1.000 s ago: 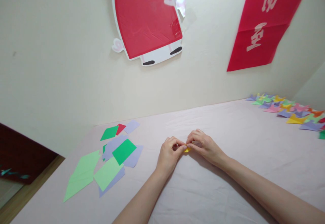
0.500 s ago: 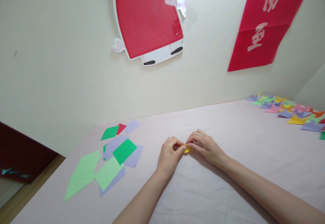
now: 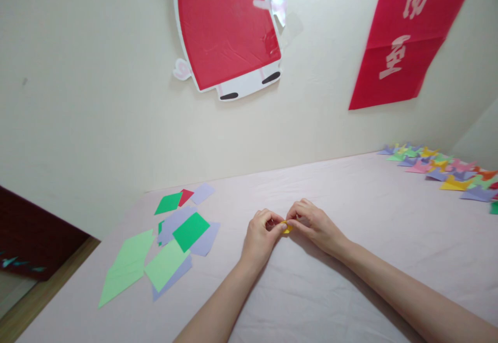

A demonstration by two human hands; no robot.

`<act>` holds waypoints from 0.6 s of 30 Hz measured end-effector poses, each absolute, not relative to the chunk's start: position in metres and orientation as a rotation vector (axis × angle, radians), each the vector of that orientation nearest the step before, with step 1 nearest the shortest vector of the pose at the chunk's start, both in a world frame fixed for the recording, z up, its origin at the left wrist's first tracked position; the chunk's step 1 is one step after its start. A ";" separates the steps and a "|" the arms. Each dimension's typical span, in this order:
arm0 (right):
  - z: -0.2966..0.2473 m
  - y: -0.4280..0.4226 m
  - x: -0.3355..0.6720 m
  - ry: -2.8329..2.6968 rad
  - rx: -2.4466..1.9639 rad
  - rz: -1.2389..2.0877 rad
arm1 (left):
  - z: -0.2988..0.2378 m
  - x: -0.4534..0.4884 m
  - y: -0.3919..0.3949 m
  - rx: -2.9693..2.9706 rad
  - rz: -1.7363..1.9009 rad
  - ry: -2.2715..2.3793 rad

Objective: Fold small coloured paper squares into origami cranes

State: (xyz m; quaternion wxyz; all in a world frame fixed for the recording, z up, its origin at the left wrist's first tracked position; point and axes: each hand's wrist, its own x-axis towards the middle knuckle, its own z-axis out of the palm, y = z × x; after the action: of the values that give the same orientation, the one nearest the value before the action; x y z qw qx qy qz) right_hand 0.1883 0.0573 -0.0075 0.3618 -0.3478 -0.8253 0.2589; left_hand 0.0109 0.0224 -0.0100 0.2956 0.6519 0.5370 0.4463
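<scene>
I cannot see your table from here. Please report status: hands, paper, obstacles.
Left hand and right hand both pinching the small yellow paper. Flat coloured sheets lie apart, on the left. Folded pieces far right.

Two bare hands meet over a pale pink cloth point(image 3: 311, 291). The left hand point(image 3: 260, 236) and right hand point(image 3: 314, 223) pinch a small yellow paper point(image 3: 287, 228) between their fingertips. Flat coloured paper sheets point(image 3: 167, 244) lie to the left, folded paper shapes point(image 3: 443, 169) far right.
</scene>
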 end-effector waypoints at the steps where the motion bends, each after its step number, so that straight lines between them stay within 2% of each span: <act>1: -0.007 0.057 0.188 -2.127 -0.893 0.667 | -0.009 0.011 0.022 1.745 1.184 1.423; 13: -0.005 0.070 0.208 -1.913 -1.069 0.590 | -0.009 0.002 0.024 1.738 1.280 1.448; 18: -0.001 0.057 0.191 -1.886 -1.094 0.738 | -0.006 0.008 0.022 1.659 1.360 1.458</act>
State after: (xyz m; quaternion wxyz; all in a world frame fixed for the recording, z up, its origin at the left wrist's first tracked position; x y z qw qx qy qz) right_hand 0.1909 0.0575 -0.0006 0.4077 -0.4341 -0.7481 0.2928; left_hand 0.0082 0.0223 -0.0058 0.2705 0.6158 0.5412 0.5048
